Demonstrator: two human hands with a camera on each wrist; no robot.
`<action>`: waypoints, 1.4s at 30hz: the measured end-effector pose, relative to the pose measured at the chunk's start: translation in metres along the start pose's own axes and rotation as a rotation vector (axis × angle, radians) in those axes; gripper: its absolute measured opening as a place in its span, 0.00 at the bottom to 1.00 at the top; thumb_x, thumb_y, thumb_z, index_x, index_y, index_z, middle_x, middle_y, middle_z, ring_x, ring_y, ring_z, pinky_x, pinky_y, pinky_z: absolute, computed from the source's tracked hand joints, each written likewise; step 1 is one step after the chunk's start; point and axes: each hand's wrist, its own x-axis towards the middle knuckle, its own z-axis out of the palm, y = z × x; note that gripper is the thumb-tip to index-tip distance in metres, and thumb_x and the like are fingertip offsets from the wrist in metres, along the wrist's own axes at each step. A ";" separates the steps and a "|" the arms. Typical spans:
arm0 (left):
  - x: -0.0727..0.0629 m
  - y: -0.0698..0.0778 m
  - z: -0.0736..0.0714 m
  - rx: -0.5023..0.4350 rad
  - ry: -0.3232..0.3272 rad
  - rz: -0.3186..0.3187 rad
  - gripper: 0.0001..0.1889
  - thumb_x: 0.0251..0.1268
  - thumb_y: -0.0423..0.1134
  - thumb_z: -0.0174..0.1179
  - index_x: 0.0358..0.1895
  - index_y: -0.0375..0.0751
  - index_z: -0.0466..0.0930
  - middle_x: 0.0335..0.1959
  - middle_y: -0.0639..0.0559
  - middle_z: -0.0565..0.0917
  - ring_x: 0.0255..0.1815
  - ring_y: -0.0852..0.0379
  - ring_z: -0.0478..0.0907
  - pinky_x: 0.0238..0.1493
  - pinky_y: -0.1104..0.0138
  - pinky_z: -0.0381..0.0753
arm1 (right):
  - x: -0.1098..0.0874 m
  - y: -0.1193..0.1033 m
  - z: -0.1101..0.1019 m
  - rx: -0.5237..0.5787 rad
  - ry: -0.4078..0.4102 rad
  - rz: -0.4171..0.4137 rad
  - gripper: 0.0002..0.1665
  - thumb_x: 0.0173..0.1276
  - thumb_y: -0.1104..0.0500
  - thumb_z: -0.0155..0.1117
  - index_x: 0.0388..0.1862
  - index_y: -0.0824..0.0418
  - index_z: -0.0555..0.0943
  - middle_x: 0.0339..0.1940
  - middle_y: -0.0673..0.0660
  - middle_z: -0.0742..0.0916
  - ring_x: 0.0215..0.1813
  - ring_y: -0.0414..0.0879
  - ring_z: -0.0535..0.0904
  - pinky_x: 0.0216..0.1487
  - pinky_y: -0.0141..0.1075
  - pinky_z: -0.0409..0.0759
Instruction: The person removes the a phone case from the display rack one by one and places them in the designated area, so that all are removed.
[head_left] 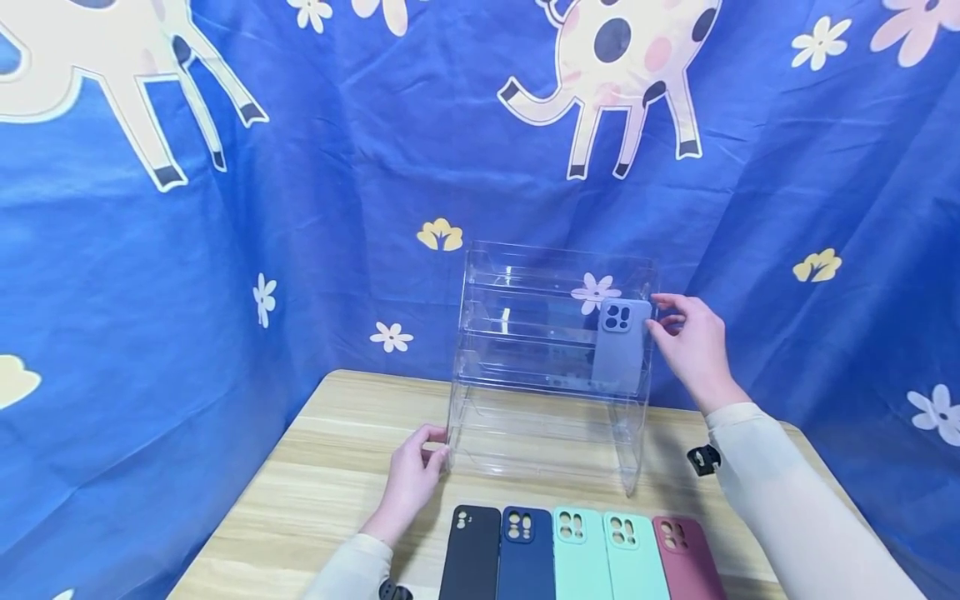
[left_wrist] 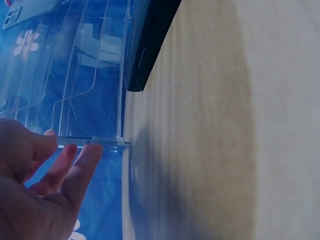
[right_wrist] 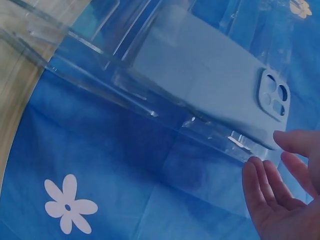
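A clear, tiered acrylic display rack (head_left: pixel 540 462) stands on the table, tilted shelves one above another. One blue-grey phone case (head_left: pixel 618 358) leans upright at its right end, camera cutouts at the top. My left hand (head_left: pixel 417 467) holds the rack's lower left side, thumb and fingertips at the panel's edge in the left wrist view. At the upper right side, my right hand (head_left: pixel 692 342) pinches the rack's side panel beside the case. In the right wrist view the thumb (right_wrist: pixel 295 142) is close to the case's edge, with the other fingers on the panel's outer side.
In front of the rack lies a row of phone cases: black (head_left: pixel 472 550), navy (head_left: pixel 527 562), two mint ones side by side (head_left: pixel 581 562), and a dark pink one (head_left: pixel 686 558). Behind the wooden table (head_left: pixel 300 475) hangs a blue patterned curtain (head_left: pixel 360 167).
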 end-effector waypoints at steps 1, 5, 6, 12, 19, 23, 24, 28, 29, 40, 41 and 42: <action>0.000 0.000 0.000 0.001 0.000 0.001 0.13 0.69 0.27 0.63 0.55 0.36 0.81 0.53 0.38 0.86 0.38 0.47 0.88 0.34 0.74 0.88 | 0.000 0.001 0.000 -0.006 -0.006 0.001 0.23 0.69 0.64 0.71 0.62 0.62 0.83 0.54 0.65 0.84 0.48 0.60 0.88 0.50 0.55 0.90; -0.001 0.001 0.000 0.001 0.005 0.007 0.13 0.69 0.26 0.63 0.55 0.35 0.82 0.53 0.38 0.86 0.38 0.46 0.89 0.35 0.73 0.89 | -0.003 0.004 0.002 -0.035 -0.018 -0.010 0.24 0.70 0.63 0.71 0.64 0.60 0.82 0.54 0.65 0.82 0.46 0.59 0.88 0.49 0.54 0.91; -0.001 0.001 0.000 0.002 0.007 0.010 0.13 0.69 0.26 0.63 0.55 0.35 0.82 0.53 0.38 0.86 0.38 0.46 0.89 0.35 0.73 0.89 | -0.003 0.005 0.003 -0.039 -0.016 -0.018 0.24 0.70 0.63 0.71 0.65 0.60 0.83 0.54 0.65 0.82 0.46 0.59 0.88 0.49 0.54 0.91; -0.002 0.001 0.001 0.017 0.015 0.017 0.13 0.68 0.26 0.63 0.54 0.36 0.82 0.52 0.38 0.87 0.37 0.49 0.89 0.36 0.73 0.89 | -0.008 0.007 0.007 0.007 0.048 -0.046 0.20 0.68 0.63 0.73 0.59 0.60 0.85 0.51 0.64 0.85 0.44 0.57 0.88 0.48 0.53 0.91; -0.002 0.003 0.002 0.005 0.009 0.004 0.14 0.68 0.25 0.63 0.54 0.36 0.82 0.52 0.38 0.87 0.35 0.51 0.88 0.34 0.76 0.87 | -0.013 0.008 0.002 0.072 0.075 -0.003 0.16 0.68 0.60 0.74 0.54 0.59 0.85 0.45 0.59 0.91 0.44 0.52 0.89 0.48 0.42 0.91; -0.002 0.004 0.001 0.000 0.010 -0.001 0.13 0.68 0.25 0.63 0.54 0.36 0.82 0.53 0.38 0.86 0.36 0.48 0.88 0.34 0.74 0.88 | -0.016 0.006 -0.003 0.087 0.076 -0.017 0.14 0.68 0.59 0.75 0.52 0.56 0.87 0.42 0.57 0.92 0.43 0.47 0.89 0.43 0.21 0.86; -0.002 0.004 0.001 0.001 0.010 -0.002 0.13 0.68 0.25 0.63 0.54 0.36 0.82 0.53 0.38 0.86 0.36 0.47 0.88 0.34 0.74 0.88 | -0.017 0.006 -0.004 0.090 0.078 -0.020 0.14 0.68 0.58 0.75 0.52 0.56 0.87 0.42 0.57 0.92 0.42 0.46 0.89 0.42 0.16 0.83; -0.003 0.004 0.001 -0.009 0.008 0.000 0.13 0.68 0.25 0.63 0.54 0.36 0.82 0.53 0.37 0.86 0.36 0.45 0.88 0.34 0.72 0.90 | -0.018 0.006 -0.004 0.097 0.092 -0.031 0.13 0.68 0.58 0.75 0.51 0.55 0.87 0.40 0.57 0.92 0.38 0.34 0.86 0.39 0.12 0.78; -0.002 0.004 0.001 -0.010 0.006 -0.001 0.13 0.69 0.25 0.63 0.54 0.36 0.82 0.53 0.37 0.86 0.36 0.46 0.88 0.34 0.72 0.90 | -0.018 0.006 -0.004 0.102 0.100 -0.031 0.13 0.68 0.58 0.75 0.50 0.56 0.87 0.40 0.57 0.91 0.37 0.31 0.85 0.39 0.12 0.79; 0.000 0.001 0.002 -0.013 0.003 0.005 0.14 0.69 0.26 0.63 0.55 0.35 0.81 0.53 0.37 0.86 0.37 0.45 0.88 0.35 0.71 0.90 | -0.022 -0.002 -0.009 0.184 0.158 -0.012 0.13 0.66 0.60 0.76 0.49 0.58 0.87 0.39 0.59 0.91 0.36 0.22 0.82 0.39 0.13 0.81; 0.000 0.001 0.002 -0.015 0.002 0.001 0.14 0.69 0.26 0.63 0.56 0.35 0.81 0.53 0.37 0.86 0.37 0.46 0.88 0.35 0.71 0.91 | -0.022 -0.003 -0.009 0.188 0.160 -0.009 0.13 0.66 0.59 0.76 0.49 0.58 0.87 0.39 0.59 0.91 0.36 0.22 0.83 0.39 0.13 0.81; 0.000 0.000 0.002 -0.015 0.003 0.000 0.14 0.69 0.26 0.63 0.56 0.35 0.81 0.53 0.37 0.86 0.37 0.46 0.88 0.35 0.70 0.91 | -0.023 -0.003 -0.010 0.193 0.162 -0.006 0.13 0.66 0.59 0.76 0.49 0.58 0.87 0.39 0.59 0.91 0.36 0.22 0.83 0.39 0.13 0.81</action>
